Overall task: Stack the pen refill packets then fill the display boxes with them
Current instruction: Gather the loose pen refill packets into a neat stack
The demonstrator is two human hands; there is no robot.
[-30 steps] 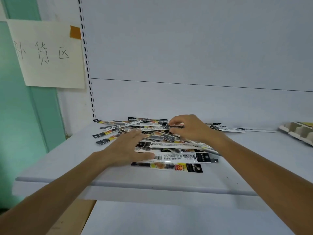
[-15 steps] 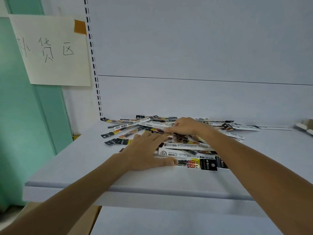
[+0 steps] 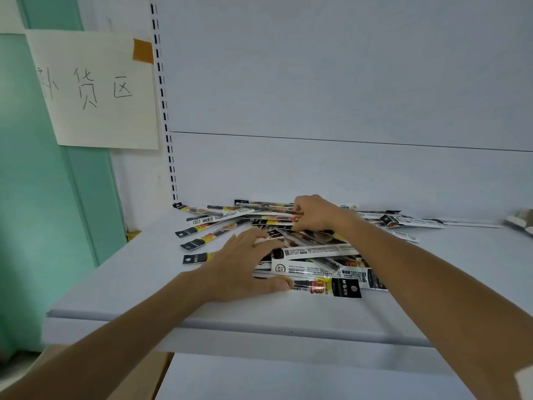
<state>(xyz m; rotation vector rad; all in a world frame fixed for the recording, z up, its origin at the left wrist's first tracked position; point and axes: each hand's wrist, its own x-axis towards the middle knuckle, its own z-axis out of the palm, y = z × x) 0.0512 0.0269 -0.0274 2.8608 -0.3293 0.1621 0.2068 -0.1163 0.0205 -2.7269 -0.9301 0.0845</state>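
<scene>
Packets: a loose heap of long thin sleeves lying flat and crossed on the shelf, mid-view; black header ends fan out toward 9 o'clock, and a few strays trail off toward 3 o'clock.
Left hand: at the heap's 8 o'clock, palm down, fingers straight and spread over the packets, thumb laid against the front-most packet; it grips nothing.
Right hand: at the heap's 12 o'clock, fingers curled, thumb and fingertips pinching packets at the far edge; how many, I cannot tell.
Arms: bare, reaching in from 7 and 5 o'clock.
Sign: pale sheet with handwritten characters at 10 o'clock, on the wall.
Tape: orange strip at the sign's top right corner.
Upright: slotted strip running down to the shelf's back left corner.
Tray: pale moulded piece at 3 o'clock, cut off by the edge.
</scene>
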